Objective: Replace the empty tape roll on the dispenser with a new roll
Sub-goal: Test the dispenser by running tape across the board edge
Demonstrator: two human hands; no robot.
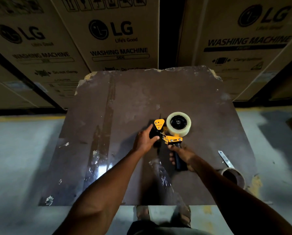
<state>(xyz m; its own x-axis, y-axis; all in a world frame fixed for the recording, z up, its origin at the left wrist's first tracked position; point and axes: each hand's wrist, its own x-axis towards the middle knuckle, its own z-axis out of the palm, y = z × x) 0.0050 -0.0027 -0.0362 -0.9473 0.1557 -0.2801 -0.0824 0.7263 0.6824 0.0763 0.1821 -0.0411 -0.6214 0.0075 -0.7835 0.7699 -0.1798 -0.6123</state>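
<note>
New roll (178, 124) is on the dispenser (169, 135), clear tape seated over the black hub, sitting around the middle of the counter (124, 99), a touch toward the right edge. So the swap itself looks done, and this reads as the threading stage.

Right hand (184, 156) has the dark handle, fingers curled round it, the dispenser lying on its side on the counter. Left hand (146, 139) is up at the front end by the yellow guard plate, fingers and thumb bent around the black nose of the tool; whether it pinches a tape end there I cannot tell, the light is poor and the tape is clear.

The empty core (233, 177) lies over by the near right corner, well apart from the dispenser, with a strip of metal (225, 159) just beyond it. Crinkled clear film (162, 175) lies on the counter between the forearms.

Next move, by my reading: find the free end of the tape, draw it off the roll and feed it through the slot under the guard, sticky side down, past the roller to the blade. The right hand needs to keep the handle steady while the left pulls. Clear tape loves to fold back on itself, so a straight, taut pull is the thing.
</note>
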